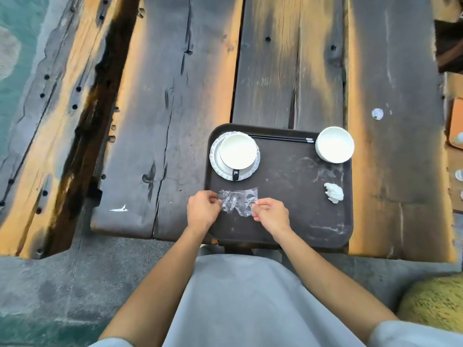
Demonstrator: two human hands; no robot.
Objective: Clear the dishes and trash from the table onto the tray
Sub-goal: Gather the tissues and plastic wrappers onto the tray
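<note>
A dark brown tray (pixel 295 216) lies on the wooden table's near edge. On its far left a white bowl (pixel 238 151) sits on a scalloped white plate (pixel 216 161). A second white bowl (pixel 334 144) stands at the tray's far right corner, with black chopsticks (pixel 280 138) along the far rim. A crumpled white napkin (pixel 333 192) rests near the right rim. Both hands hold a clear plastic wrapper (pixel 239 201) over the tray's near left part: my left hand (pixel 203 209) pinches its left end, my right hand (pixel 271 214) pinches its right end.
The table (pixel 175 96) is made of dark, worn planks with gaps between them. A small white scrap (pixel 377 113) lies on the right plank beyond the tray, and a white smear (pixel 118 209) marks the left plank. An orange object (pixel 456 123) sits at the right edge.
</note>
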